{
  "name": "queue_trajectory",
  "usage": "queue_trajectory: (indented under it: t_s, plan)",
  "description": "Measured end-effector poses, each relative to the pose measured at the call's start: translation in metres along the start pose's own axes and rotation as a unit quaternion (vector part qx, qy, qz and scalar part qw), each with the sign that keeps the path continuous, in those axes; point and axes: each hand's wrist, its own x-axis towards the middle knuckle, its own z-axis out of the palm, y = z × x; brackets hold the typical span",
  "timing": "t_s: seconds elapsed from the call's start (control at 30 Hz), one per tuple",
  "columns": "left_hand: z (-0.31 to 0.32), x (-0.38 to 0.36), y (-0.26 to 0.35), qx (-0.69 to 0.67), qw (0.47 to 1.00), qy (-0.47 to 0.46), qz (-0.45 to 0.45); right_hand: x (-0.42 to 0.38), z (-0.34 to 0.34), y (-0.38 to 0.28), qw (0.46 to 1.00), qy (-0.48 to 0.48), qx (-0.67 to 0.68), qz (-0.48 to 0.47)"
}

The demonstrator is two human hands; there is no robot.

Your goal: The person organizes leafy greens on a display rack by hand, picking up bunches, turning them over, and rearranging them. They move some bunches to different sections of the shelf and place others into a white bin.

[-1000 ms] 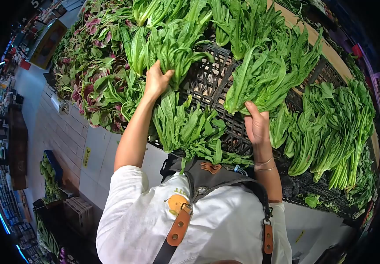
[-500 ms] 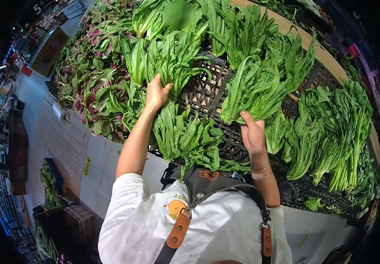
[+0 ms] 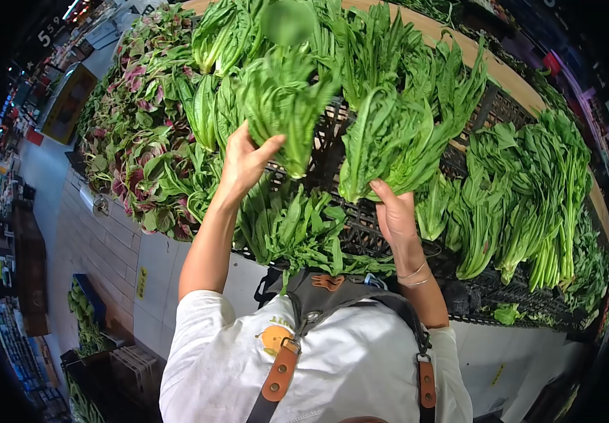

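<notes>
Black crates (latticed); hands hold greens.

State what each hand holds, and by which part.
The left hand holds one lettuce bunch by its lower side; the right hand holds a second lettuce bunch by its stem end.
</notes>
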Motion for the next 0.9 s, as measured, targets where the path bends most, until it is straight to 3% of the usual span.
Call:
queue_trajectory:
  t_s: [0.1, 0.17, 0.23, 0.3, 0.4, 0.5, 0.63, 0.77, 0.83, 0.9]
  plan:
    - [0.031, -0.021, 0.042, -0.054, 0.99, -0.119, 0.047, -0.006, 0.015, -0.017, 0.999, -0.034, -0.027, -0.012]
    - [0.035, -0.026, 0.056, 0.034, 0.984, -0.163, 0.064, -0.01, 0.017, -0.03, 0.994, -0.066, -0.083, -0.023]
    - [0.041, -0.032, 0.078, -0.012, 0.981, -0.18, 0.069, -0.015, 0.012, -0.053, 0.99, -0.091, -0.104, -0.032]
    - [0.048, -0.039, 0.083, -0.064, 0.979, -0.177, 0.081, -0.021, 0.004, -0.073, 0.984, -0.077, -0.155, -0.036]
    - [0.054, -0.049, 0.086, -0.015, 0.979, -0.174, 0.107, -0.034, 0.005, -0.103, 0.974, -0.074, -0.213, -0.027]
    - [0.062, -0.06, 0.091, -0.061, 0.972, -0.179, 0.14, -0.042, 0.013, -0.107, 0.979, -0.097, -0.134, -0.117]
    - [0.057, -0.069, 0.108, -0.067, 0.967, -0.208, 0.134, -0.053, 0.006, -0.116, 0.975, -0.105, -0.172, -0.096]
    - [0.048, -0.058, 0.12, 0.002, 0.957, -0.218, 0.189, -0.05, 0.023, -0.121, 0.972, -0.06, -0.207, -0.089]
    - [0.039, -0.037, 0.124, 0.073, 0.938, -0.204, 0.269, -0.031, 0.026, -0.123, 0.963, -0.118, -0.186, -0.157]
    - [0.033, -0.029, 0.154, 0.074, 0.945, -0.217, 0.234, -0.011, 0.037, -0.126, 0.95, -0.149, -0.194, -0.192]
